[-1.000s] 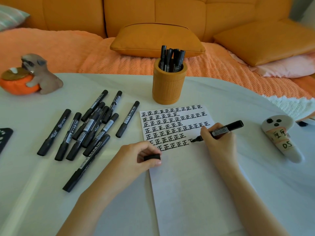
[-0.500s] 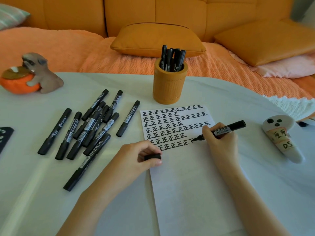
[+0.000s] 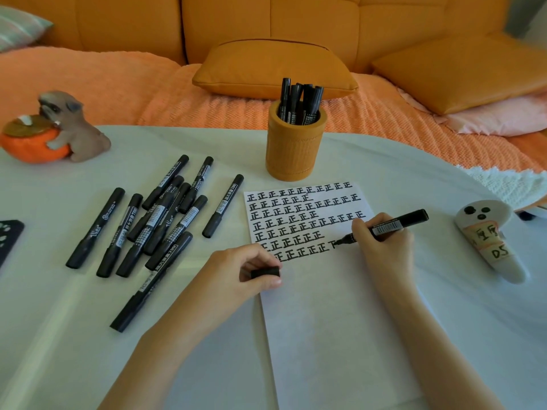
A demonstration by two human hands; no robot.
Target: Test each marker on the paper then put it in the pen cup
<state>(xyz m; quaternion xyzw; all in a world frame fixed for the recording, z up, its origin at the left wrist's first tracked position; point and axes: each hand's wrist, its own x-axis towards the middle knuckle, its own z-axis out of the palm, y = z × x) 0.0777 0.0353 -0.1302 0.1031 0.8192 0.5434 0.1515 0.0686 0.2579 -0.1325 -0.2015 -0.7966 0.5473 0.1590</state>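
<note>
A: Obs. The right hand [image 3: 384,250] is gripping the uncapped marker [image 3: 396,224] in a writing pinch, with the fingers curling round the barrel near the nib. The nib is touching the paper [image 3: 340,321] at the end of the lowest row of characters.

B: And the left hand [image 3: 233,279]?

A: It is resting on the paper's left edge, thumb and forefinger pinching the cap [image 3: 265,272].

B: Any advice for the stroke?

A: Judgement: the nib should be pressing lightly and evenly while the half-drawn character is being finished, so the ink flow is showing clearly. The left hand is weighing down the sheet, which is probably keeping it from sliding. The pen cup [image 3: 296,152] is standing just beyond the paper's far edge and holding several markers. The loose markers [image 3: 159,220] are lying to the left.
</note>
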